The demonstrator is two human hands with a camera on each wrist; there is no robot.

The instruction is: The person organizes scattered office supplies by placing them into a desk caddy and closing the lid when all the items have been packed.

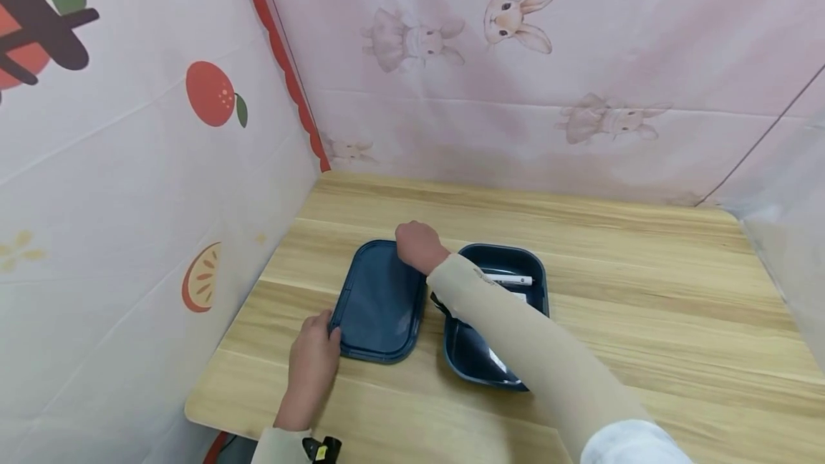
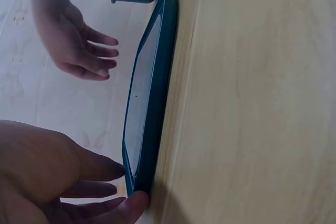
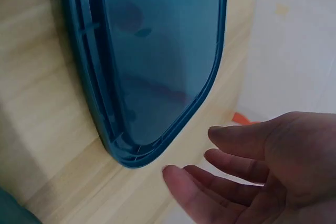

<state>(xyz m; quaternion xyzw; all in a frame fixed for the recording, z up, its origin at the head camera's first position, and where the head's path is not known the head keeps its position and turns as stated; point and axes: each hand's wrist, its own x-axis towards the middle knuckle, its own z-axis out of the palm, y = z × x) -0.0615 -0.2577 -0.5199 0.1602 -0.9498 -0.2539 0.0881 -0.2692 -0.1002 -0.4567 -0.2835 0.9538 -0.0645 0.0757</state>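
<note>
A dark blue rectangular lid (image 1: 380, 299) lies on the wooden table with its rimmed side up. My left hand (image 1: 314, 356) is at its near left edge; in the left wrist view the thumb and a finger pinch the lid's rim (image 2: 164, 51). Over the far right corner of the lid is my right hand (image 1: 419, 245). The right wrist view shows this right hand (image 3: 252, 171) with fingers apart and loosely bent, a small gap from the lid's corner (image 3: 131, 158), holding nothing.
Right of the lid stands a dark blue open box (image 1: 546, 292), partly hidden under my right forearm. Inside it lie a white pen-like stick (image 1: 512, 279) and other white items. Printed fabric walls (image 1: 451, 127) border the wooden table (image 1: 644, 292) at the back and sides.
</note>
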